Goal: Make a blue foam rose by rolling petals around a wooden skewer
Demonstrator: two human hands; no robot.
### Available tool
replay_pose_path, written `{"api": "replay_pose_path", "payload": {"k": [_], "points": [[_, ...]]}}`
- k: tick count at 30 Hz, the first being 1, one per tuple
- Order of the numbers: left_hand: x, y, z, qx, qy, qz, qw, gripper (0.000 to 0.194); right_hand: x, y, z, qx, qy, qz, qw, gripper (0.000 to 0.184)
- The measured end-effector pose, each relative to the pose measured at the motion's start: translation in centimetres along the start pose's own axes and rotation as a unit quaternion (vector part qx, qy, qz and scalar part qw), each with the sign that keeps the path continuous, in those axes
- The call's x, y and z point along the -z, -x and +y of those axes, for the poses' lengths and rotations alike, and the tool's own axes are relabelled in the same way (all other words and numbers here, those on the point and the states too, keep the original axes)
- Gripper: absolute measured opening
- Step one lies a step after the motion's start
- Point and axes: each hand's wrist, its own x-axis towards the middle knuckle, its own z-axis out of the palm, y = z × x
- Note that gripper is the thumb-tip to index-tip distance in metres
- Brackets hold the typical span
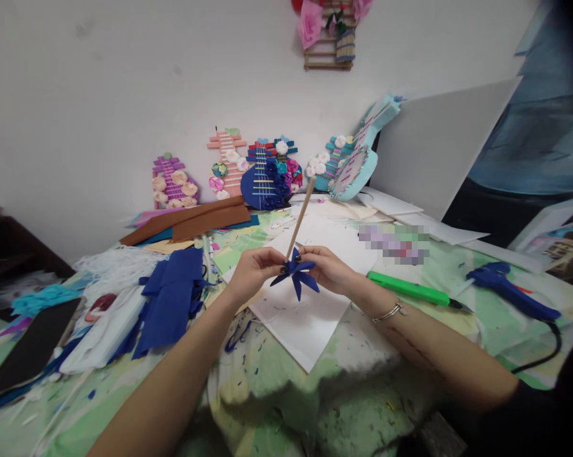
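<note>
1. The left hand [249, 271] and right hand [333, 270], close together, pinched a blue flower [296, 274] mid-view
2. A wooden stick [301, 219] rose from it toward 1 o'clock
3. A white sheet [310, 339] lay below, toward 6 o'clock
4. A green cutter [407, 288] lay at 3 o'clock, a blue glue gun [515, 293] beyond
5. Blue sheets [172, 298] lay at 9 o'clock
6. A blue guitar ornament [252, 188] stood at 11 o'clock

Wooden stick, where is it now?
Centre of the head view: the wooden stick tilts up from the blue petals, between the left hand and right hand, above the white sheet.
</note>
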Motion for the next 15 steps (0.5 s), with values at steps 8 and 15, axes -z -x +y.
{"api": "replay_pose_path", "payload": {"k": [8, 15], "points": [[0.0, 0.0, -0.6, -0.040, -0.063, -0.055, 0.996, 0.012, 0.2, -0.3, 0.9, -0.017, 0.003, 0.013, 1.000, 0.014], [-0.3, -0.1, -0.6, -0.008, 0.030, 0.064, 0.997, 0.024, 0.0, 0.1, -0.1, 0.010, -0.029, 0.023, 0.999, 0.032]]}}
